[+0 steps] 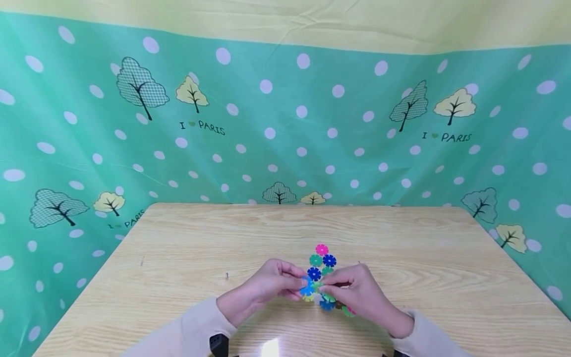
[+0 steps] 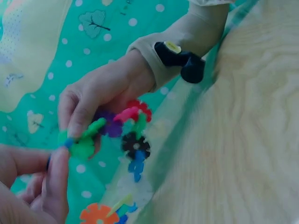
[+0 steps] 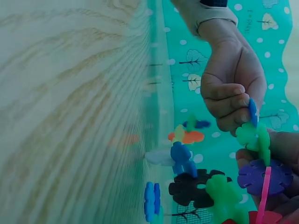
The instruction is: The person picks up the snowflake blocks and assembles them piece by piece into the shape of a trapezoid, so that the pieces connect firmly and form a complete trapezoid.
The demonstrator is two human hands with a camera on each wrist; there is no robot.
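Observation:
My left hand (image 1: 274,280) pinches a blue flower-shaped plastic disc (image 3: 253,111) between thumb and fingers. Opposite it, my right hand (image 1: 359,288) grips a green slotted disc (image 2: 84,147), and the blue disc's edge meets it. The green disc belongs to a chain of interlocking discs: a purple disc (image 3: 265,177), a black-looking disc (image 2: 136,145) and red or pink discs (image 2: 133,112) hang near the right hand. An orange disc (image 2: 99,213) shows lower down. Fingers hide part of the joint between blue and green.
Beyond the hands, a pink disc (image 1: 321,249), a teal disc (image 1: 315,260) and dark blue discs (image 1: 329,260) show above the wooden table (image 1: 200,233). A green dotted cloth (image 1: 285,124) hangs behind the table's far edge.

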